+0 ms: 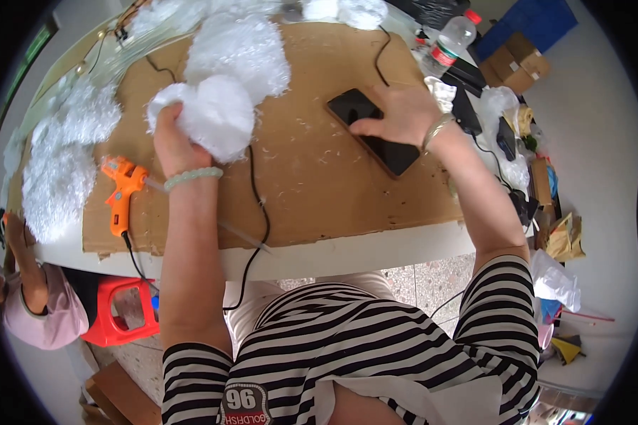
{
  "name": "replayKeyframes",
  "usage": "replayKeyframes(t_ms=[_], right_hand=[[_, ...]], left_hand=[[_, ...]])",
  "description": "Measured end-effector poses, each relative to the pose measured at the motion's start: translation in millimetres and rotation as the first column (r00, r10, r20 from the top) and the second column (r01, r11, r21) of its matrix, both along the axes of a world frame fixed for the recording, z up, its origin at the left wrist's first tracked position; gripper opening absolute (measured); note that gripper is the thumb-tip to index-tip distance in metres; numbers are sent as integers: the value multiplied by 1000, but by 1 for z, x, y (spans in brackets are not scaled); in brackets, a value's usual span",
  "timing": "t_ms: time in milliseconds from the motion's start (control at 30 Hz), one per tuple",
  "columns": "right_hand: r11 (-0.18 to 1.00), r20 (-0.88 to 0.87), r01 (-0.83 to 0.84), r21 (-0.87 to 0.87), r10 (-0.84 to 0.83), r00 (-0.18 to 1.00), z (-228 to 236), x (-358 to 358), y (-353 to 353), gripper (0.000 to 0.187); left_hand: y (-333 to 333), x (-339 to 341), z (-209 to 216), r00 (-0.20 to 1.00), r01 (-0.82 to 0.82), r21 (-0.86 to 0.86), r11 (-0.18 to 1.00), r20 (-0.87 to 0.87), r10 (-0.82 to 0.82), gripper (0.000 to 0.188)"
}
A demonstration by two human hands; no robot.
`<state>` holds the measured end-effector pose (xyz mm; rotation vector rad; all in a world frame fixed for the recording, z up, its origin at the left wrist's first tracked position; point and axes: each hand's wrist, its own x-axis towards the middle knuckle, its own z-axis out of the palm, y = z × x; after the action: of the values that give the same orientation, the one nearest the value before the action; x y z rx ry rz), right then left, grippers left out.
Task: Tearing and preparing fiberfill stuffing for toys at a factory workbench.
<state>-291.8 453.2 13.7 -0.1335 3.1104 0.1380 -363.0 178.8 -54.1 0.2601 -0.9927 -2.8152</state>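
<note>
My left hand (176, 142) is closed around a white fluffy plush piece (220, 117), rounded and lobed, with the thumb pressing on its near side. Just beyond it lies a larger heap of shiny white fibre (237, 53). My right hand (397, 113) is at a black smartphone (386, 145) that lies slanted on the cardboard sheet (319, 191). The thumb reaches across the phone's dark screen, and the other fingers are at its far right edge, partly hidden. Left of my left wrist rests an orange glue gun (124, 191), a clear glue stick jutting from its back.
More white fibre (60, 170) covers the table's left side. A plastic bottle (450, 44) with a red cap stands at the back right, near bags and cables. A black cable (256, 191) crosses the cardboard. At the left, another person (46, 304) is near a red stool (124, 312).
</note>
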Motion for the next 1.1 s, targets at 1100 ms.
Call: replayKeyframes(t_ms=[1100], right_hand=[[331, -36, 355, -874, -774, 632, 69, 134, 284, 73]], left_hand=[[-5, -5, -12, 996, 66, -235, 970, 77, -49, 39]])
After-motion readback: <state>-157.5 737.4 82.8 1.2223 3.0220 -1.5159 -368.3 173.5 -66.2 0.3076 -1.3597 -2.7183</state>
